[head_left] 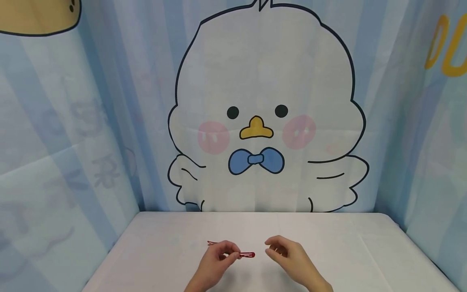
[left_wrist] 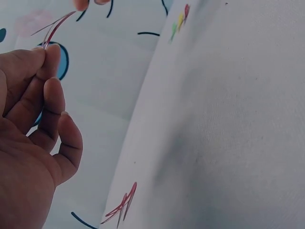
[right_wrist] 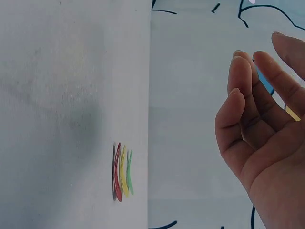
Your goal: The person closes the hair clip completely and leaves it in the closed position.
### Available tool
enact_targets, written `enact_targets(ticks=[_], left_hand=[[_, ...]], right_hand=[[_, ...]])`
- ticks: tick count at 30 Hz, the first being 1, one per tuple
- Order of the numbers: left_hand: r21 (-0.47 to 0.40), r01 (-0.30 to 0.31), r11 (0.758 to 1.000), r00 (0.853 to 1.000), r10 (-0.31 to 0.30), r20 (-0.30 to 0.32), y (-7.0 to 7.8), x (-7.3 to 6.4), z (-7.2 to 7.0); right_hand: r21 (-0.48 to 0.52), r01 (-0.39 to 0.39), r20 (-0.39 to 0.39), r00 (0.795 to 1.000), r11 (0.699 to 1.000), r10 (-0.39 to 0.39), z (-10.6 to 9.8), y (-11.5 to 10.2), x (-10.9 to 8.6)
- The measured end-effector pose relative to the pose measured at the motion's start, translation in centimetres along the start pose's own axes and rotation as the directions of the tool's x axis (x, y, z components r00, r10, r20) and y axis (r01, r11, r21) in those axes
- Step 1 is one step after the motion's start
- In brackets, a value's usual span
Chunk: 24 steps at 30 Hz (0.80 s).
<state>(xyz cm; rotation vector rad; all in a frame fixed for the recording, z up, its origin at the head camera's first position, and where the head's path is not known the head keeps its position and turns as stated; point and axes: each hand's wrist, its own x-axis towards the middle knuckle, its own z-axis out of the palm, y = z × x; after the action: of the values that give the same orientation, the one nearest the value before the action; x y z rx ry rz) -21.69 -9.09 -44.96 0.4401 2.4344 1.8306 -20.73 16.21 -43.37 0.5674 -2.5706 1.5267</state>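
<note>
My left hand [head_left: 215, 261] pinches one end of a red snap hair clip [head_left: 248, 254] between thumb and forefinger, above the table. The clip's free end points toward my right hand [head_left: 292, 259]. In the left wrist view, a thin strip of the clip [left_wrist: 62, 20] stands apart from its curved frame. My right hand hovers a short way to the right, its fingers loosely bent and nothing between them. Beyond the left hand lie red clips [left_wrist: 121, 205] in a crossed little heap, mostly hidden by that hand in the head view.
On the white table [head_left: 365, 251], a dark clip [right_wrist: 114, 169], a red clip [right_wrist: 118, 176], a yellow clip [right_wrist: 124, 171] and a green clip [right_wrist: 130, 171] lie side by side near the far edge. A curtain [head_left: 255, 190] with a cartoon bird hangs behind.
</note>
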Motion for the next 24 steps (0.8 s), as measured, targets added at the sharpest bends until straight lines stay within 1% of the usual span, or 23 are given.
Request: enact_targets(ticks=[4,9,13,17,21,24], left_hand=[[-0.023,0.011,1.000,1.000,-0.011,0.003,-0.2,0.0,0.3],[-0.052,0.003,0.999,1.000,-0.002,0.007,-0.1,-0.2,0.6],[-0.072,-0.012,0.997,1.000,0.012,-0.001,-0.1,-0.3,1.0],[-0.086,-0.005,0.996,1.000,0.004,-0.014,-0.3,-0.4,1.5],[-0.103,0.000,0.995,1.000,-0.002,-0.019,-0.3,-0.5,1.8],[-0.110,0.005,0.994,1.000,-0.007,-0.017,-0.2,-0.4,1.9]], right_hand=[[0.028,0.032,0.014,0.999,0.999,-0.032,0.4,-0.4,0.0],[0.069,0.071,0.021,0.997,0.995,-0.072,0.8,-0.7,-0.1],[0.104,0.088,0.035,0.995,0.991,-0.092,1.2,-0.8,-0.2],[0.127,0.106,0.050,0.992,0.986,-0.113,1.6,-0.9,-0.2],[0.146,0.094,0.065,0.992,0.985,-0.105,1.7,-1.0,-0.2],[0.163,0.059,0.078,0.994,0.985,-0.072,1.7,-1.1,-0.1]])
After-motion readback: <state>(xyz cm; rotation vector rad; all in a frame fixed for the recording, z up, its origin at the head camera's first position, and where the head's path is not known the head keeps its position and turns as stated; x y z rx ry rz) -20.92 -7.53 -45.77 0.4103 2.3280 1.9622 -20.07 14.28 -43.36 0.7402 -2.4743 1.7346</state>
